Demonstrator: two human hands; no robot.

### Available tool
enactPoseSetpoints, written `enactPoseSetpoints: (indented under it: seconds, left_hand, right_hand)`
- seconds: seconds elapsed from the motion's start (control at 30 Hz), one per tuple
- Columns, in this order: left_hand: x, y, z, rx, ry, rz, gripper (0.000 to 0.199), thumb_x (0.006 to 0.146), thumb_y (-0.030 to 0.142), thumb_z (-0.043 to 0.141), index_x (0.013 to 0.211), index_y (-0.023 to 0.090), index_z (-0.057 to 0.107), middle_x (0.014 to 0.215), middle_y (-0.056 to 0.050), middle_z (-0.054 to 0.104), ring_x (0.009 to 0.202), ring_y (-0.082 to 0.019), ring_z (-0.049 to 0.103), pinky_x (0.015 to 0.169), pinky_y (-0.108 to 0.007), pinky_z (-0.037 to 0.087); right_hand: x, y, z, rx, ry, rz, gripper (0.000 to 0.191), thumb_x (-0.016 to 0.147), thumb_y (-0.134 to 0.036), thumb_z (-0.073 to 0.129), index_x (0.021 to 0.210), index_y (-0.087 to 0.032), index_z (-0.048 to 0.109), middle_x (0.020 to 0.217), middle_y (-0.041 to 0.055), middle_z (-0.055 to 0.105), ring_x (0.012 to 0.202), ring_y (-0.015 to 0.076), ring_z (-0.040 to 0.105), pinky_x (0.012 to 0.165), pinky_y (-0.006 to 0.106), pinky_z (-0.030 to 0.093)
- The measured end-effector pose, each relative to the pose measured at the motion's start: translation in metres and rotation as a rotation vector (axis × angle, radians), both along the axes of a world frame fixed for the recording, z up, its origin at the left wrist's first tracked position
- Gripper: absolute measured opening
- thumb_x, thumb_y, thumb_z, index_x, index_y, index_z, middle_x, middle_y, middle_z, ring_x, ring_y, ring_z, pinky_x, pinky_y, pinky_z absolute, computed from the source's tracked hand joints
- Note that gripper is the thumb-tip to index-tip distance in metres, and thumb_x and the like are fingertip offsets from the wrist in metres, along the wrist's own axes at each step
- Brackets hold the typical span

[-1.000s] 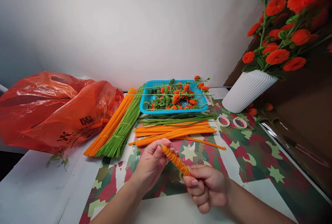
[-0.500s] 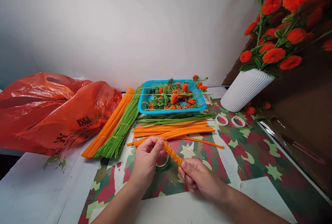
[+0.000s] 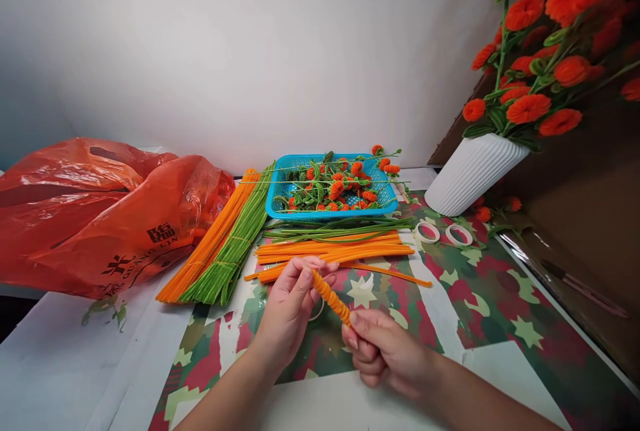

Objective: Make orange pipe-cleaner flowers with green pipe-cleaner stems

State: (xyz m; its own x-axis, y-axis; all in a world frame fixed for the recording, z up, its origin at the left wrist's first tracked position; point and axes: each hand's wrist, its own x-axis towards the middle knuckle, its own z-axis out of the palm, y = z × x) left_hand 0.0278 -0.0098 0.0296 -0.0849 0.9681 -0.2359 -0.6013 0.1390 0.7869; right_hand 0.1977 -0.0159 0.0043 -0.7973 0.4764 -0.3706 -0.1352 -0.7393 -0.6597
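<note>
A tightly coiled orange pipe cleaner point(image 3: 333, 299) slants between my two hands above the table. My right hand point(image 3: 380, 348) is closed round its lower end, thumb on top and fingers curled beneath. At the upper end is my left hand point(image 3: 293, 298), its thumb against the coil and its fingers bent behind it, partly hidden. Just beyond my hands lie loose orange pipe cleaners point(image 3: 350, 246) in a flat pile, with dark green stems point(image 3: 340, 228) behind them. Under my left fingers a ring of tape point(image 3: 317, 311) is mostly covered.
A blue basket point(image 3: 330, 216) holds orange flowers. Left of it lie orange point(image 3: 205, 244) and green bundles point(image 3: 233, 248) beside a red plastic bag point(image 3: 120, 218). At right are two tape rolls point(image 3: 459, 235) and a white vase point(image 3: 473, 174) of orange flowers.
The fingers of my left hand have loosened and extended a little at the coil's upper end. My right hand keeps its grip, shifted very slightly downward.
</note>
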Motion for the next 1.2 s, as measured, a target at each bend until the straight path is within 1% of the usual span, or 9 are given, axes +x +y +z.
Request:
enactPoseSetpoints:
  seconds: [0.07,0.17,0.37,0.5,0.6,0.7,0.9,1.03,1.2]
  left_hand:
    - [0.0,-0.001,0.005,-0.007,-0.073,-0.062,0.027,0.076,0.035,0.071,0.074,0.018,0.051,0.104,-0.003,0.064,0.094,-0.018,0.064,0.08,-0.029,0.052]
    - [0.001,-0.003,0.008,-0.018,-0.12,-0.13,0.031,0.077,0.034,0.07,0.076,0.019,0.044,0.091,-0.003,0.066,0.08,-0.016,0.065,0.07,-0.027,0.051]
    - [0.01,-0.004,0.006,0.077,-0.209,-0.072,0.025,0.09,0.027,0.054,0.071,0.018,0.041,0.063,0.005,0.042,0.054,-0.007,0.04,0.061,-0.021,0.041]
    - [0.012,-0.005,0.01,0.021,-0.307,-0.065,0.019,0.092,0.024,0.047,0.074,0.018,0.044,0.064,0.005,0.033,0.054,-0.008,0.032,0.059,-0.022,0.037]
    - [0.01,-0.006,0.015,-0.01,-0.389,-0.083,0.024,0.093,0.034,0.043,0.075,0.018,0.046,0.064,0.004,0.033,0.055,-0.009,0.033,0.059,-0.025,0.037]
    - [0.007,-0.007,0.017,-0.028,-0.465,-0.08,0.035,0.09,0.043,0.043,0.065,0.018,0.041,0.06,0.004,0.03,0.053,-0.01,0.031,0.057,-0.026,0.037]
    - [0.005,-0.01,0.009,-0.077,-0.547,0.016,0.043,0.086,0.036,0.047,0.053,0.019,0.026,0.049,0.007,0.01,0.043,-0.009,0.017,0.046,-0.024,0.03]
    - [0.007,-0.011,0.011,-0.073,-0.55,0.078,0.036,0.084,0.029,0.051,0.056,0.019,0.03,0.052,0.006,0.016,0.046,-0.009,0.023,0.049,-0.025,0.033]
    - [0.011,-0.013,0.021,-0.043,-0.534,0.069,0.015,0.08,0.027,0.053,0.072,0.018,0.044,0.068,0.002,0.033,0.06,-0.012,0.039,0.065,-0.03,0.043]
  right_hand:
    - [0.003,0.004,0.002,-0.17,0.156,0.116,0.036,0.089,-0.05,0.051,0.072,-0.019,0.041,0.048,-0.0116,0.019,0.039,0.0044,0.007,0.039,0.019,0.01]
    - [0.007,0.009,0.004,-0.287,0.266,0.22,0.035,0.089,-0.047,0.052,0.072,-0.019,0.041,0.047,-0.0119,0.02,0.038,0.0042,0.007,0.038,0.018,0.011]
    - [0.0,0.003,0.0,-0.25,0.172,0.129,0.036,0.086,-0.049,0.056,0.072,-0.019,0.041,0.047,-0.0125,0.021,0.038,0.0032,0.008,0.038,0.017,0.01]
    - [-0.011,-0.01,-0.009,-0.01,-0.072,-0.081,0.046,0.078,-0.062,0.057,0.071,-0.019,0.042,0.045,-0.0126,0.025,0.037,0.0027,0.011,0.037,0.019,0.011]
    - [-0.015,-0.018,-0.011,0.253,-0.295,-0.192,0.049,0.082,-0.066,0.046,0.073,-0.019,0.045,0.048,-0.0102,0.03,0.039,0.0045,0.021,0.04,0.02,0.017]
    - [-0.014,-0.019,-0.007,0.61,-0.509,-0.2,0.044,0.091,-0.056,0.038,0.072,-0.018,0.048,0.052,-0.0065,0.034,0.048,0.0073,0.031,0.046,0.022,0.023]
    - [-0.009,-0.014,-0.005,1.173,-0.744,-0.187,0.034,0.095,-0.034,0.037,0.064,-0.02,0.041,0.056,-0.0021,0.043,0.051,0.0102,0.036,0.052,0.026,0.023]
    - [-0.007,-0.011,-0.006,1.388,-0.809,-0.229,0.028,0.095,-0.029,0.038,0.07,-0.02,0.049,0.061,0.0018,0.052,0.054,0.0127,0.043,0.054,0.026,0.026]
    - [-0.005,-0.008,-0.005,1.506,-0.86,-0.298,0.026,0.095,-0.026,0.038,0.075,-0.019,0.055,0.059,0.0021,0.053,0.053,0.0129,0.046,0.054,0.026,0.027]
